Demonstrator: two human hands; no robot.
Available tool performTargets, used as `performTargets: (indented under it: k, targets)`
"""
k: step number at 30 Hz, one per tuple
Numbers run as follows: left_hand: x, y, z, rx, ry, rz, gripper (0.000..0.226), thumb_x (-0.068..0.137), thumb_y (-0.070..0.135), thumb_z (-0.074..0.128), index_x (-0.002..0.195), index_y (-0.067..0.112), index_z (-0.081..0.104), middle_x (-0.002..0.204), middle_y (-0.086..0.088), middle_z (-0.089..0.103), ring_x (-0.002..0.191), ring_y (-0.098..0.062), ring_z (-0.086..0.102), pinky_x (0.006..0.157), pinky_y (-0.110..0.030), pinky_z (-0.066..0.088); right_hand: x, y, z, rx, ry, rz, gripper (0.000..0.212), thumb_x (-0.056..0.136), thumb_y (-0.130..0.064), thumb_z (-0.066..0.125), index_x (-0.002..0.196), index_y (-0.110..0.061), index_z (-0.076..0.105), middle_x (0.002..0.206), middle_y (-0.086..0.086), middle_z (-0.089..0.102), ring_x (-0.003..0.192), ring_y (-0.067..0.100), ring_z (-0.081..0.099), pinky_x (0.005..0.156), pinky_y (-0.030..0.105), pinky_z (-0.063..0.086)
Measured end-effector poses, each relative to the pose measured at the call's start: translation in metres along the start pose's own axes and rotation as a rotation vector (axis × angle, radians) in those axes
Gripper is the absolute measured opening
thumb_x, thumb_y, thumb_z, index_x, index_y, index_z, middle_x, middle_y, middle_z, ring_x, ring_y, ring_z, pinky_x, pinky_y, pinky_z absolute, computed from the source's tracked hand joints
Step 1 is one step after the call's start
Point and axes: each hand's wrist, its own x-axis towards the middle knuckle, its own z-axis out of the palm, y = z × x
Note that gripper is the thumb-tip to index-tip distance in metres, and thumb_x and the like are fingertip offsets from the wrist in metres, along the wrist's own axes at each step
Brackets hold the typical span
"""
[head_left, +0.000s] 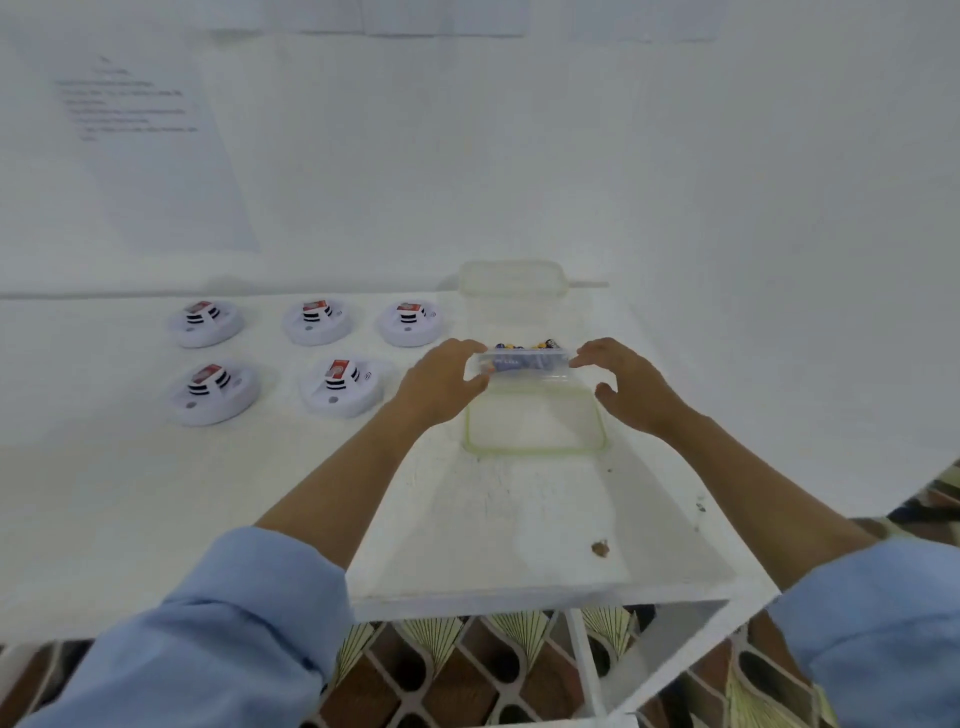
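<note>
Blue sleeves (234, 623) frame the near edge of the white desk (493, 519). Five round smoke detectors (318, 322) sit in two rows toward the desk's far left. Right of them, the left hand (441, 382) curls its fingers round the left end of a clear box (522, 364) holding batteries (524, 345). The box's long axis runs left to right, level, between both hands. It hangs over the far end of a green-rimmed lid (535, 423) lying flat on the desk. The right hand (634, 389) has curved fingertips at the box's right end, thumb apart; whether it grips is unclear.
</note>
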Motion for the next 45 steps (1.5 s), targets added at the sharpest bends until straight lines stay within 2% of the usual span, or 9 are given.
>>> performTargets:
  k: [5,9,14,17,20,28,33,37,45]
  targets:
    - [-0.021,-0.016,0.016,0.046,-0.160,-0.003,0.054,0.084,-0.010,0.039,0.131,0.017,0.048,0.140,-0.002,0.041,0.130,-0.020,0.037,0.106,-0.035,0.032,-0.023,0.010,0.003,-0.076,-0.245,0.134,0.071,0.069,0.020,0.035,0.124,-0.020,0.056,0.142,-0.003,0.041,0.132,0.015,0.034,0.100,0.019,0.027]
    - [-0.027,-0.032,0.025,0.051,-0.201,0.009,0.056,0.079,-0.016,0.040,0.122,0.016,0.055,0.134,-0.002,0.045,0.125,-0.021,0.042,0.103,-0.037,0.037,-0.029,0.022,0.003,-0.163,-0.375,0.141,0.067,0.072,0.017,0.039,0.122,-0.024,0.056,0.146,-0.006,0.036,0.135,0.015,0.032,0.106,0.024,0.026]
    - [-0.022,-0.040,0.023,0.029,-0.159,0.101,0.034,0.080,-0.002,0.064,0.108,0.018,0.064,0.118,0.000,0.055,0.110,-0.019,0.052,0.096,-0.036,0.042,-0.028,0.033,0.001,-0.120,-0.333,0.052,0.035,0.079,0.003,0.061,0.107,-0.017,0.063,0.134,0.000,0.050,0.124,0.018,0.046,0.102,0.027,0.032]
    - [-0.017,-0.038,0.010,-0.107,-0.189,0.163,0.027,0.080,0.004,0.069,0.104,0.016,0.067,0.109,0.000,0.061,0.101,-0.016,0.054,0.091,-0.021,0.041,-0.023,0.033,-0.010,0.050,-0.270,0.060,0.025,0.074,0.003,0.069,0.095,-0.012,0.067,0.112,0.005,0.062,0.104,0.011,0.057,0.094,0.029,0.041]
    - [-0.007,-0.027,-0.008,-0.365,-0.164,0.074,0.014,0.085,0.010,0.065,0.098,0.005,0.066,0.098,0.001,0.061,0.086,-0.012,0.055,0.076,-0.012,0.040,-0.012,0.025,-0.027,0.374,-0.141,0.184,0.011,0.078,-0.002,0.069,0.081,-0.010,0.061,0.084,0.004,0.061,0.067,-0.012,0.057,0.069,0.011,0.044]
    - [0.050,-0.010,-0.036,-0.750,-0.035,-0.215,0.027,0.095,0.013,0.051,0.068,0.010,0.048,0.066,-0.004,0.051,0.048,-0.002,0.054,0.056,-0.014,0.052,0.053,0.009,-0.045,0.764,0.055,0.397,0.018,0.079,-0.013,0.070,0.093,-0.012,0.058,0.055,-0.001,0.067,0.053,0.021,0.055,0.054,0.024,0.049]
    - [0.092,-0.019,-0.035,-0.698,-0.020,-0.373,0.025,0.093,0.017,0.055,0.069,0.010,0.051,0.075,-0.009,0.053,0.067,-0.017,0.052,0.065,-0.023,0.049,0.093,0.011,-0.038,0.690,0.091,0.552,0.027,0.078,-0.013,0.072,0.099,-0.004,0.058,0.037,-0.006,0.055,0.043,0.015,0.052,0.055,0.027,0.045]
    - [0.113,-0.028,-0.025,-0.601,-0.090,-0.482,0.017,0.090,0.018,0.060,0.085,0.002,0.057,0.087,-0.015,0.058,0.086,-0.027,0.061,0.081,-0.035,0.055,0.110,0.019,-0.028,0.597,0.046,0.651,0.027,0.077,-0.014,0.073,0.097,-0.005,0.057,0.056,0.005,0.056,0.033,0.007,0.050,0.051,0.024,0.043]
    - [0.118,-0.029,-0.028,-0.734,-0.229,-0.468,0.015,0.088,0.002,0.059,0.073,-0.003,0.059,0.072,-0.012,0.059,0.064,-0.019,0.059,0.058,-0.024,0.056,0.123,0.026,-0.025,0.556,-0.172,0.793,0.014,0.082,-0.009,0.068,0.076,-0.005,0.056,0.068,0.008,0.051,0.056,0.018,0.046,0.050,0.025,0.048]
